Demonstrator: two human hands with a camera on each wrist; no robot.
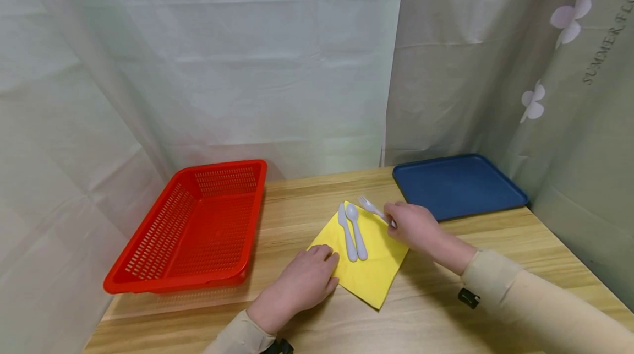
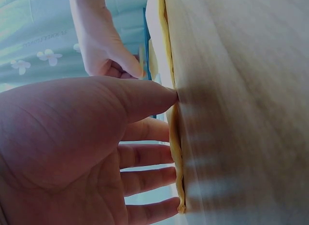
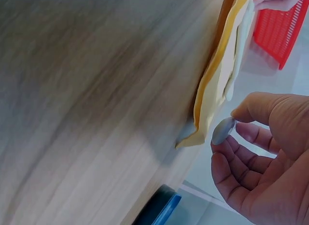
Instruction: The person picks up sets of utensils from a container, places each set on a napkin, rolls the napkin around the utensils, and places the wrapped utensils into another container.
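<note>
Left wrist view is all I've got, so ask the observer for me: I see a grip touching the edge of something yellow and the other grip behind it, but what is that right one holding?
Observer: The right grip pinches a pale fork by its handle.

Operator: Okay. My view looks along the edge of the yellow cloth, so I can't see its top. Is anything lying there?

Observer: Yes, a knife and a spoon lie side by side on it.

Operator: And what stands to the left of the cloth?

Observer: A red basket with slotted sides; the head view shows it.
</note>
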